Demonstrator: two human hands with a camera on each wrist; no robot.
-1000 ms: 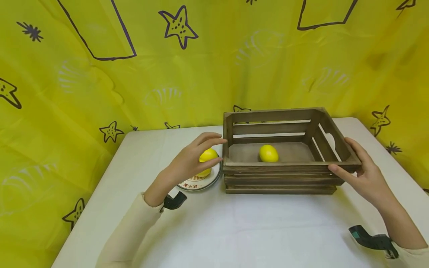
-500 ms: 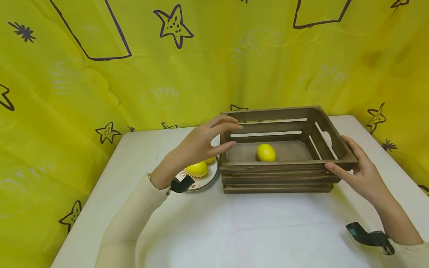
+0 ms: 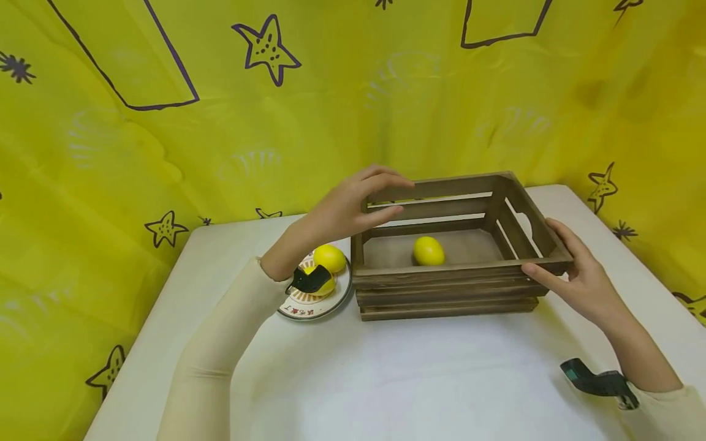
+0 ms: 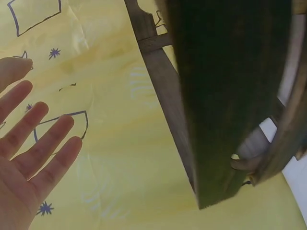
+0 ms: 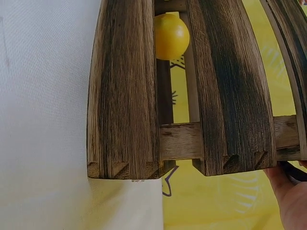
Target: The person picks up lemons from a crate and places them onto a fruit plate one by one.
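A brown slatted wooden crate [image 3: 441, 278] stands on the table, with one smooth yellow lemon [image 3: 428, 251] on its floor. My right hand [image 3: 587, 282] grips the crate's right end, thumb on the front rim and fingers on the right side. Over the crate's left end hovers my left hand [image 3: 358, 205], its fingers spread and nothing in them; they show plainly in the left wrist view. Left of the crate, a white plate [image 3: 300, 311] with a dark rim and red lettering bears two more lemons [image 3: 330, 258], the nearer one partly hidden by the wrist strap.
The table [image 3: 419, 380] wears a white cloth. Behind it hangs a yellow curtain [image 3: 309, 135] with drawn stars and shells. The plate stands close against the crate's left side. A black camera strap [image 3: 598, 383] is on my right wrist.
My left hand has risen from beside the plate and moved right, over the crate's left end, uncovering more of the plate. The right hand keeps its grip. The whole view has shifted slightly.
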